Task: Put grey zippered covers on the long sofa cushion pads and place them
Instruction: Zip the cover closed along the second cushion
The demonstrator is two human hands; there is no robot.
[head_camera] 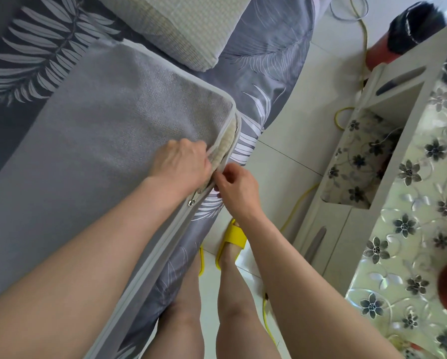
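Observation:
A long cushion in a grey zippered cover (92, 141) lies on the sofa, its near corner still gaping. The cream pad (226, 149) shows through the open zipper edge. My left hand (183, 161) presses on the cover's top and grips its upper zipper edge by the opening. My right hand (236, 187) pinches the lower zipper edge just beside it. The metal zipper pull (191, 202) hangs on the seam just below my left wrist, and the seam below it is closed. A second, bare cream pad (191, 29) lies at the back of the sofa.
The sofa wears a grey leaf-print sheet (266, 50). A white table with a floral cloth (411, 216) stands close on the right, with a yellow cable (297, 206) on the tiled floor between. My feet in yellow slippers (232, 239) stand by the sofa's edge.

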